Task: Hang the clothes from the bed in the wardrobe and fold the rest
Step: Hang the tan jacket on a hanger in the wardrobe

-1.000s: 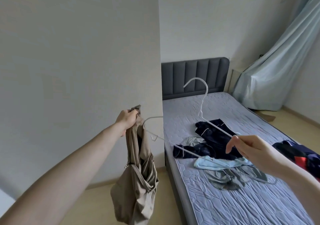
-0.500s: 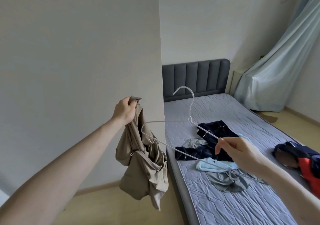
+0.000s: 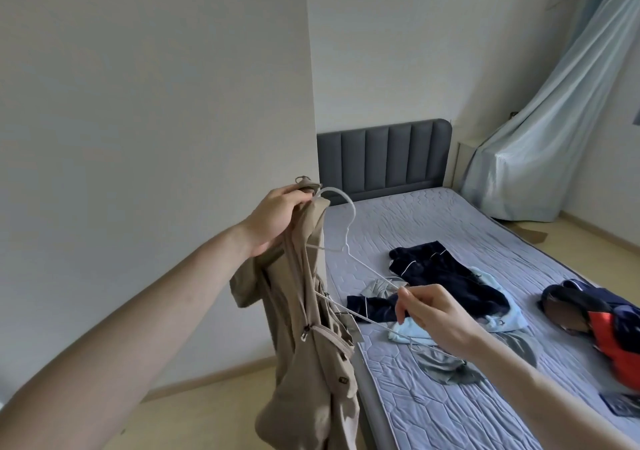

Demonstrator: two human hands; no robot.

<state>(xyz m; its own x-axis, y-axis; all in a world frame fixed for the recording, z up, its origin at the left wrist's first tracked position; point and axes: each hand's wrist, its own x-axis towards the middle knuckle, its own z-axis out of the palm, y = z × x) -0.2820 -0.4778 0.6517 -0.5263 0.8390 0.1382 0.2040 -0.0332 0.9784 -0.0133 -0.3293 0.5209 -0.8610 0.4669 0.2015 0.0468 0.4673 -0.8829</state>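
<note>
The white hanger (image 3: 349,262) has swung leftward since a second ago: its hook, which stood well clear over the bed (image 3: 485,397), now sits beside the left hand (image 3: 277,219), and one arm has entered the beige coat (image 3: 311,328). Left fingers clench the coat's collar; the right hand (image 3: 433,314) pinches the hanger's other arm. Only pinched, the hanger could twist or snag the fabric, dropping the coat off. Other clothes (image 3: 446,276) lie beyond the right fingers.
</note>
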